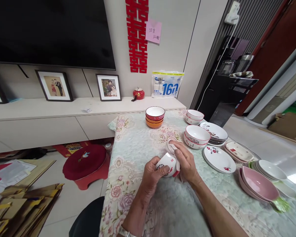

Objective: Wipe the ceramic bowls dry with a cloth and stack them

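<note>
My left hand grips a white bowl with a black cloud pattern and red marks, tilted on its side above the table. Wrapped round a pale cloth, my right hand presses it against the bowl's right side. Part of the cloth hangs below the bowl. Beyond my hands stands a stack of red and orange bowls, the top one white inside. To the right of my right hand are two stacked white bowls with red rims and a stack of flower-patterned plates.
Further right are dark-patterned plates, small bowls, rectangular dishes, pink leaf-shaped bowls and white dishes with green handles. A flowered tablecloth covers the table. At the left stands a red stool.
</note>
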`<state>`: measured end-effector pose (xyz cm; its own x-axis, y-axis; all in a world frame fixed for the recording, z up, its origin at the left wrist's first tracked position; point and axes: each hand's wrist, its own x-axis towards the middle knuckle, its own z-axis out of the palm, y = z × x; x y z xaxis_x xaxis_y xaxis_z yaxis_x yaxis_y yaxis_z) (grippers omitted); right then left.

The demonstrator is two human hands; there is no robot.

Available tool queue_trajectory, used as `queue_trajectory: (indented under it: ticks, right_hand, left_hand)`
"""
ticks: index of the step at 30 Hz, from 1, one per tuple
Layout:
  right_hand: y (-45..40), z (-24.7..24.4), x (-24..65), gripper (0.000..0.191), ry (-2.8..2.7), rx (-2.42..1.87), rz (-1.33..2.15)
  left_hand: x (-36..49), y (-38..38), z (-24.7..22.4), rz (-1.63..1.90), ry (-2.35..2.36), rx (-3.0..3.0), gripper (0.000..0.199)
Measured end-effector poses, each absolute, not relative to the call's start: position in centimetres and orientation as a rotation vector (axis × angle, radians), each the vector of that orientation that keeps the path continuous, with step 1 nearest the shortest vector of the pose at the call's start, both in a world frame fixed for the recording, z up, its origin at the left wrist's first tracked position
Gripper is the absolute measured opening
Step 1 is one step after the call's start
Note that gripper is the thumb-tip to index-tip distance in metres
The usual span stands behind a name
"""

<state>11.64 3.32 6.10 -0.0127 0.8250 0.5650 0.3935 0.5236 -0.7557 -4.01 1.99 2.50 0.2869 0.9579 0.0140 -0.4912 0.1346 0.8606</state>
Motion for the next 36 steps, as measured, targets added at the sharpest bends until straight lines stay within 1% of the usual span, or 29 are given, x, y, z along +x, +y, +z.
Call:
queue_trajectory:
  ticks: [3,5,9,12,14,20,23,28,30,34,36]
  right_hand:
    - [4.0,5.4,12.1,0.04,-1.28,-1.1,0.781]
    - [4.5,4.8,12.1,0.045,-1.091,-1.099,0.878]
    - [5.0,3.7,11.6,0.04,-0.801,-1.073,0.997]
    - [5.1,3.2,11.2,0.042,-0.756,-1.018,1.145]
    - [5.2,3.2,11.4,0.043,-0.763,-0.998,1.182]
    - [5.2,4.1,13.6,0.032,-0.822,-0.976,1.14]
    - [4.8,4.6,14.0,0.034,-0.946,-0.984,1.064]
    - [4.1,5.2,13.0,0.033,-1.217,-1.099,0.754]
    - [3.6,5.5,12.3,0.034,-1.41,-1.11,0.595]
    - [2.1,6.6,10.3,0.035,-1.927,-1.064,0.214]
    - [1.5,7.0,9.6,0.036,-2.097,-1.057,0.084]
  left_hand:
    - [-3.9,1.9,2.7,1.188,0.613,0.798,0.032]
    - [-3.8,1.8,3.0,1.206,0.58,0.722,0.033]
    - [-3.6,1.6,3.7,1.259,0.498,0.606,0.033]
    - [-3.6,1.5,4.0,1.26,0.424,0.567,0.038]
    - [-3.7,1.5,4.2,1.219,0.396,0.586,0.041]
    - [-4.0,1.5,4.7,1.079,0.492,0.714,0.035]
    - [-4.2,1.6,4.6,1.081,0.522,0.721,0.034]
    - [-4.2,1.8,3.7,1.164,0.553,0.759,0.035]
    - [-4.1,1.9,3.4,1.203,0.578,0.771,0.034]
    - [-3.7,2.0,3.3,1.262,0.59,0.798,0.026]
    - [-3.6,1.9,3.4,1.283,0.594,0.828,0.033]
